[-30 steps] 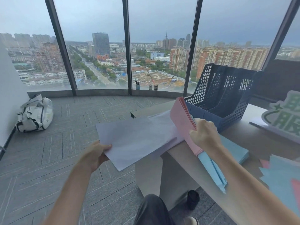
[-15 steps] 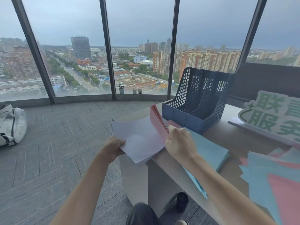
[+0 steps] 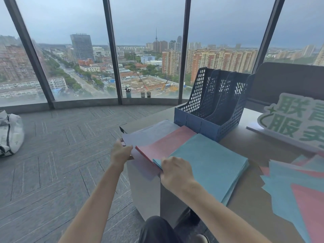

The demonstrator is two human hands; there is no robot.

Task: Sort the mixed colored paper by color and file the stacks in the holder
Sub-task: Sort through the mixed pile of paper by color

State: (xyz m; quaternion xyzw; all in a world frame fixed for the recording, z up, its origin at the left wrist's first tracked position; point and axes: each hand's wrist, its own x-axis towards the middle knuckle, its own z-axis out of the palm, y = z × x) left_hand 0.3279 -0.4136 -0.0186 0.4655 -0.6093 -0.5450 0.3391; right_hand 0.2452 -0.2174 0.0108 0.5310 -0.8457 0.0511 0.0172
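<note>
Pink stack (image 3: 164, 144) lies fanned between lavender stack (image 3: 149, 133) and blue stack (image 3: 210, 162) before the holder (image 3: 210, 109); left hand (image 3: 121, 152) pinches lavender, right hand (image 3: 175, 172) grips the near corners, likely squaring 3 piles.

Ahead of me, from ten to two o'clock, tall windows (image 3: 145, 50) with dark frames (image 3: 112, 50) look out on a city under a grey, overcast sky. Three small cups (image 3: 142, 94) stand on the sill at twelve. The floor (image 3: 61, 155) is grey carpet tile. A white bag (image 3: 9, 132) lies on it at nine o'clock. My table (image 3: 254, 148) is at two, with a green-lettered sign (image 3: 294, 120) and a dark chair back (image 3: 287, 81) beyond.
</note>
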